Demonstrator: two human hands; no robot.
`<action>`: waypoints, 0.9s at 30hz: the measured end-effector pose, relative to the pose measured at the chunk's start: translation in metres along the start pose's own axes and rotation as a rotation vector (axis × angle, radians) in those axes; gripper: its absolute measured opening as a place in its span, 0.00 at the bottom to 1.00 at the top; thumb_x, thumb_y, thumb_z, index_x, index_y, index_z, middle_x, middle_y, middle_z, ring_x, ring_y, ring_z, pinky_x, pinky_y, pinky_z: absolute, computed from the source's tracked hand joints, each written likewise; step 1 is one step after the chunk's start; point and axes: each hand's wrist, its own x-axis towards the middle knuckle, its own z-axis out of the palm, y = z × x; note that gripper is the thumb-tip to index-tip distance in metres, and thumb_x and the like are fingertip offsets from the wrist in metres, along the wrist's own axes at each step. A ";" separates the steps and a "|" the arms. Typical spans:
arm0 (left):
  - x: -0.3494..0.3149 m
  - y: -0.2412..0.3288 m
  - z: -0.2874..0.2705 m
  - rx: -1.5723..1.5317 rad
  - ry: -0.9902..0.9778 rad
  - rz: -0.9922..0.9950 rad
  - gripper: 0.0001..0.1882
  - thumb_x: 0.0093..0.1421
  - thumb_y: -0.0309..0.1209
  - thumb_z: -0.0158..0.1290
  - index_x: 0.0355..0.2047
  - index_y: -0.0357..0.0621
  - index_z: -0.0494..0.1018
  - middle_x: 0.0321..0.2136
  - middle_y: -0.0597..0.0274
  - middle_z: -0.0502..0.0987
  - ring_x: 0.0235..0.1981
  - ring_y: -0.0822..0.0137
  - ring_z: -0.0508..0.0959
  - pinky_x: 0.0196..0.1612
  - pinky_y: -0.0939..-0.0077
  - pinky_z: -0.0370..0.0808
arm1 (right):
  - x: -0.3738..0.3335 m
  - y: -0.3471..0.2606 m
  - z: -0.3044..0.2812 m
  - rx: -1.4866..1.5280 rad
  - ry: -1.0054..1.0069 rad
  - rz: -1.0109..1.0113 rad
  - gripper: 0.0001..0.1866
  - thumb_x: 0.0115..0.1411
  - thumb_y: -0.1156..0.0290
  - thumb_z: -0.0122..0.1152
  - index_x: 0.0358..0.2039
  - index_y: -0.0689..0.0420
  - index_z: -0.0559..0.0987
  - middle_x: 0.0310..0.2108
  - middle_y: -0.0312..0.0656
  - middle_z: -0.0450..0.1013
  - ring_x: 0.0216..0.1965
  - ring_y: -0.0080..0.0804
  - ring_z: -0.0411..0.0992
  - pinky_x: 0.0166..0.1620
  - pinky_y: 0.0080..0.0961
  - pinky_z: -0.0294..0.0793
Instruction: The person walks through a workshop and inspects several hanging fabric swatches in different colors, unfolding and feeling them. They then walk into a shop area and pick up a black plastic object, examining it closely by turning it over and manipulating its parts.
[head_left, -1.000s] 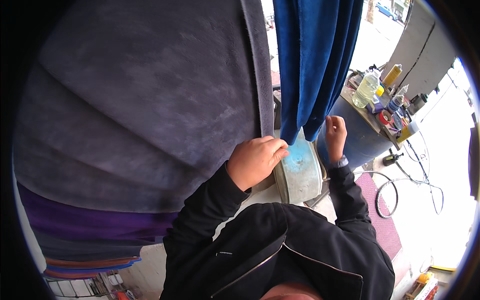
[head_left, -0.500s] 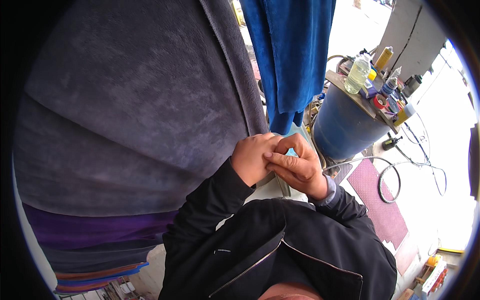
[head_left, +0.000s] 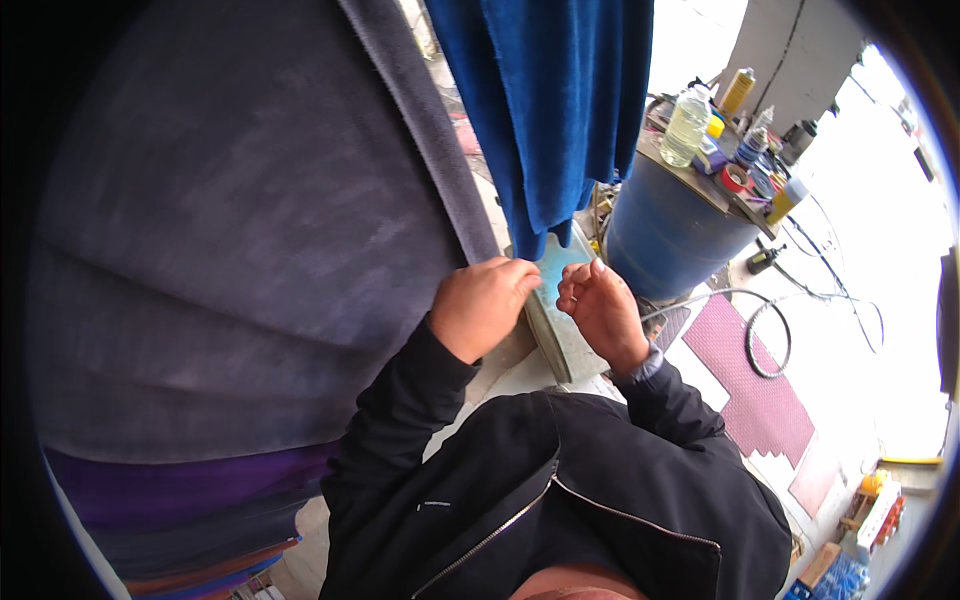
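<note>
A big dark grey plush cloth (head_left: 240,220) hangs down along my left side. At the lower end of its hemmed edge is my left hand (head_left: 480,308), closed with the fingertips pinched together; what they hold, if anything, is hidden. My right hand (head_left: 607,318) is raised a short way to the right, palm partly turned up and fingers loosely bent apart, with nothing visible in it. A blue plush cloth (head_left: 560,120) hangs just beyond both hands. Below it, between the hands, shows a pale greenish flat-topped piece (head_left: 562,325).
A blue barrel (head_left: 665,230) with a board top stands at right, holding a clear bottle (head_left: 687,125), red tape roll (head_left: 734,178) and several tubes. A black hose (head_left: 768,340) loops over the floor beside a pink mat (head_left: 745,370). Purple cloth (head_left: 180,490) hangs lower left.
My hands were together and have come apart, the left moving left. The grey cloth's edge has shifted left. The whole view has also moved slightly.
</note>
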 end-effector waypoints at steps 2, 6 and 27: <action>0.001 -0.004 -0.001 -0.018 -0.004 -0.011 0.13 0.73 0.37 0.55 0.46 0.43 0.82 0.40 0.48 0.84 0.42 0.43 0.83 0.44 0.55 0.80 | 0.004 0.012 -0.044 0.148 0.177 0.119 0.17 0.75 0.55 0.60 0.38 0.57 0.79 0.42 0.40 0.76 0.41 0.31 0.75 0.47 0.31 0.74; 0.004 -0.009 0.001 -0.029 0.014 0.027 0.12 0.73 0.36 0.56 0.46 0.41 0.82 0.40 0.46 0.84 0.42 0.42 0.83 0.42 0.57 0.80 | -0.006 0.047 -0.141 -0.030 0.517 0.207 0.07 0.69 0.67 0.65 0.40 0.55 0.77 0.45 0.39 0.76 0.45 0.31 0.74 0.48 0.34 0.74; 0.060 -0.047 0.036 -0.462 0.461 -0.051 0.37 0.70 0.40 0.63 0.71 0.36 0.59 0.67 0.43 0.64 0.59 0.57 0.75 0.53 0.65 0.81 | -0.045 0.052 -0.233 0.205 0.340 0.201 0.08 0.70 0.75 0.63 0.48 0.55 0.80 0.39 0.38 0.81 0.37 0.30 0.80 0.46 0.35 0.82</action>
